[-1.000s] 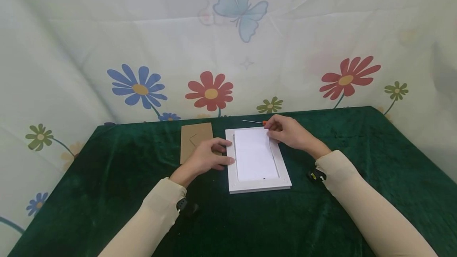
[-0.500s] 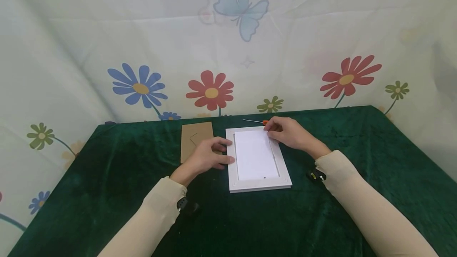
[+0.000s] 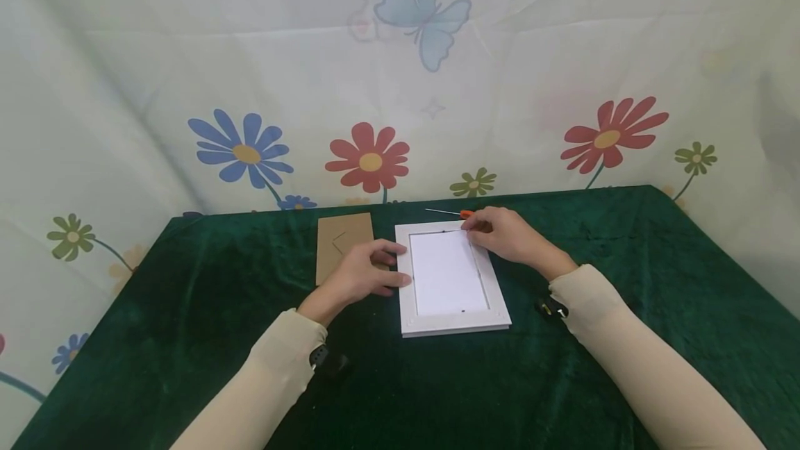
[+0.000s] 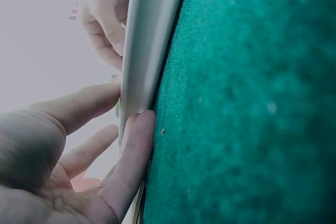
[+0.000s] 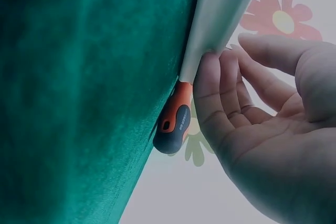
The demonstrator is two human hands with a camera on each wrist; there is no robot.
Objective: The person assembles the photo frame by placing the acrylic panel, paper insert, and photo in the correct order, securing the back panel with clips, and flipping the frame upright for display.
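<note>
A white frame [image 3: 455,323] lies flat with a white sheet [image 3: 446,273] inside its raised border; small dark tabs show along the inner edges. My left hand [image 3: 359,273] touches the frame's left side, thumb and fingers spread; in the left wrist view this hand [image 4: 79,156] has fingers against the frame's side [image 4: 149,40]. At the far right corner, my right hand [image 3: 509,233] grips the border with bent fingers. The right wrist view has the right hand [image 5: 262,108] with fingertips on the frame's outer side [image 5: 218,14] and the thumb over its upper face.
A brown board [image 3: 334,242] with a thin angled mark lies left of the frame, partly behind my left hand. Beyond the frame's far edge is a screwdriver [image 3: 466,214] with an orange and black handle. Dark green cloth [image 3: 450,387] covers the table; a flowered curtain [image 3: 500,89] hangs behind.
My right hand has shifted slightly down at the far right corner. A dark tab now shows at the middle of the frame's far inner edge. My left hand has stayed in place.
</note>
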